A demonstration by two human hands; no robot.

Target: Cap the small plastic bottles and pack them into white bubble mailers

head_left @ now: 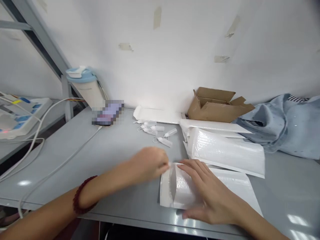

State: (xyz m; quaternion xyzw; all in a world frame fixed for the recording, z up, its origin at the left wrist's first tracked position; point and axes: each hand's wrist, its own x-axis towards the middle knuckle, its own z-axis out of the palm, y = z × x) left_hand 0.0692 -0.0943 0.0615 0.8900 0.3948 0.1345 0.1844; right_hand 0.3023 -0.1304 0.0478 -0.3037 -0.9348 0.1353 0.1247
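Note:
A white bubble mailer (182,190) lies at the front of the grey table, its mouth gaping toward the left. My right hand (205,193) grips it from above, fingers at the far edge and thumb by the near edge. My left hand (150,163), smeared by motion, is closed beside the mailer's mouth; whatever it may hold is too small or hidden to make out. Several small clear squeeze bottles with thin tips (165,142) lie loosely grouped beyond my left hand.
More bubble mailers (227,151) are piled behind on the right. An open cardboard box (215,108) stands by the wall, with blue cloth (295,126) beside it. Further left are a phone (108,113) on a white cable (72,155), a tumbler (88,90) and a power strip (27,115).

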